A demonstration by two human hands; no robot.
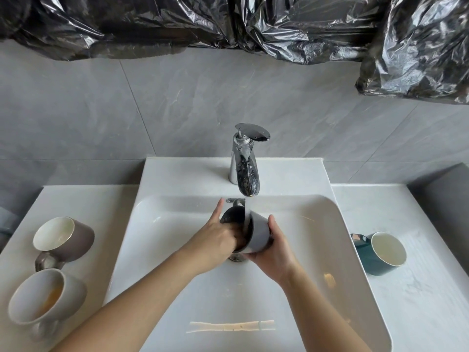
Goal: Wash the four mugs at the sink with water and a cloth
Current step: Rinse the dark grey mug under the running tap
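Observation:
A grey mug is tilted on its side over the white sink, its dark mouth facing left. Water runs from the chrome tap onto its rim. My right hand grips the mug's wall and base from the right. My left hand reaches into the mouth; its fingers are hidden inside and the thumb sticks up outside the rim. No cloth shows. On the left counter stand a brown mug and a pale mug with orange-brown residue. A teal mug is on the right counter.
The white counter flanks the basin on both sides. A chrome drain lies under the held mug. Grey tiles form the wall behind, with crumpled black plastic sheeting hung along the top.

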